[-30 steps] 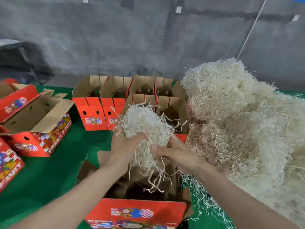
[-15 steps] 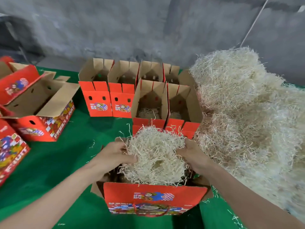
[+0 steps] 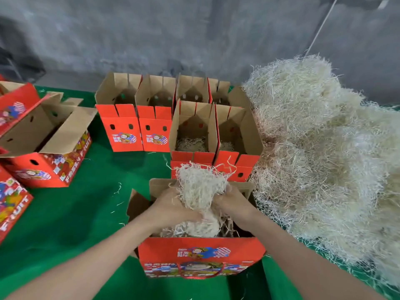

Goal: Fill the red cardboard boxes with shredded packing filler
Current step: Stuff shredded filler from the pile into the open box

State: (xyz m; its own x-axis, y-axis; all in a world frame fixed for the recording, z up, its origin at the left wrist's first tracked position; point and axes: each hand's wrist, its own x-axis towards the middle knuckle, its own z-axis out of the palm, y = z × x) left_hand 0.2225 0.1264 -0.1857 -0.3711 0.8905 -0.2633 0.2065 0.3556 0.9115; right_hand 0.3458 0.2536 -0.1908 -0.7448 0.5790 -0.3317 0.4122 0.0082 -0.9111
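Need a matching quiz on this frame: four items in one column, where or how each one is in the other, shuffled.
1. filler clump
2. loose filler pile
3. nearest red box
4. box just behind it

A. heaped on the right
B. thin filler layer on its floor
C. gripped by left hand and right hand
D. closest to the person, partly filled

Pairs: 1-C, 2-A, 3-D, 4-B

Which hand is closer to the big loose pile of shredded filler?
Right. The right hand grips the wad of filler over the open box, just beside the pile; the left hand grips the wad's other side, farther away.
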